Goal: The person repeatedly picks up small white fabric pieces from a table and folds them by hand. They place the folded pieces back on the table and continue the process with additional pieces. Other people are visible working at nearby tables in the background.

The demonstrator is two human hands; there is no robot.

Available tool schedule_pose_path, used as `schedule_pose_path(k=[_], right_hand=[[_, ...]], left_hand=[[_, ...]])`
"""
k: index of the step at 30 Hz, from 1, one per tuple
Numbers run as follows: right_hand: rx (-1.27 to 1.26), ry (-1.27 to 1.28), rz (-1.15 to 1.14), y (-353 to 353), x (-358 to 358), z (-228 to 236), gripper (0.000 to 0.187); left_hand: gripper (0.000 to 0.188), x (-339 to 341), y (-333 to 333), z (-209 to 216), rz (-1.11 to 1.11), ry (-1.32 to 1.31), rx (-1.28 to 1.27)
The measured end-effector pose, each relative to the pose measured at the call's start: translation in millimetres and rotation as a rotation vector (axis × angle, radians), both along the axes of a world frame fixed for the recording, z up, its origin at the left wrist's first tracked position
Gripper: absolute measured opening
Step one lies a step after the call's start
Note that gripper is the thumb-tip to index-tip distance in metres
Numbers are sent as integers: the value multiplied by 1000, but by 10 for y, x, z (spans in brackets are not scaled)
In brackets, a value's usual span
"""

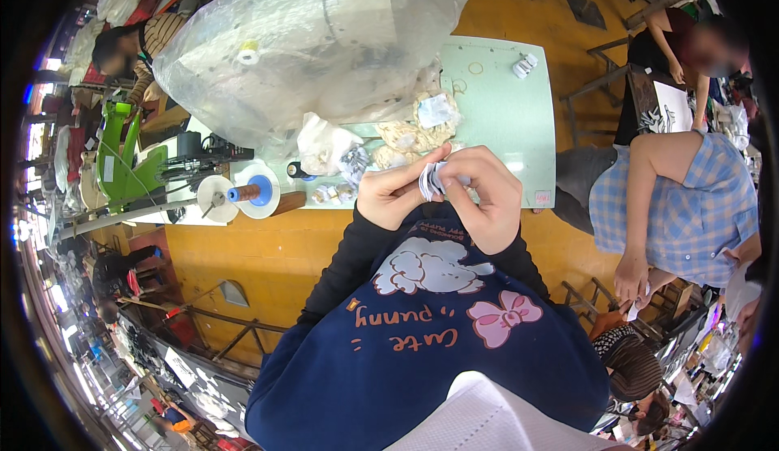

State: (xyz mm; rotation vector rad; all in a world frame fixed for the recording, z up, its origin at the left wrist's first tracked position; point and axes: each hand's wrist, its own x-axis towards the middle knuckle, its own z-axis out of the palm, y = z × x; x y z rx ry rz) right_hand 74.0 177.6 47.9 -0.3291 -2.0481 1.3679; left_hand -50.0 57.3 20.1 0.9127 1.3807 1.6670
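Observation:
Held in front of my chest, over the near edge of the pale green table (507, 143), is a small bundle of thin white slips (431, 182) that look like labels. My left hand (393, 195) pinches it from one side, thumb and fingers closed. From the other side my right hand (489, 198) grips it too, with curled fingers. Just beyond my hands lie plastic bags of small pieces (402, 136), and a crumpled white bag (324, 144) sits left of them. A bundle of white pieces (524, 66) rests at the table's far right.
A large clear plastic sheet (308, 53) covers bulky things at the back. Thread spools (258, 190) and a green machine (122, 159) stand at left. A person in a checked shirt (673, 191) bends close by on the right; other people work around the room.

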Motion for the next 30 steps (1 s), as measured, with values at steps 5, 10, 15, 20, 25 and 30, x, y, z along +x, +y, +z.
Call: schedule_pose_path(k=[5, 10, 15, 20, 25, 30], right_hand=[[-70, -48, 30, -28, 10, 40, 17], [-122, -71, 37, -25, 8, 22, 19], [-179, -60, 23, -41, 6, 16, 14], [-80, -54, -44, -40, 4, 9, 14], [-446, -27, -20, -57, -4, -67, 9], [-691, 54, -5, -59, -11, -153, 7]], left_hand=[[44, -23, 7, -85, 31, 52, 91], [45, -15, 10, -115, 37, 65, 95], [46, -9, 11, -71, 38, 78, 47], [49, -16, 4, -31, 36, 222, -22], [51, 17, -11, -36, 26, 47, 9], [54, 30, -1, -106, 20, -117, 85]])
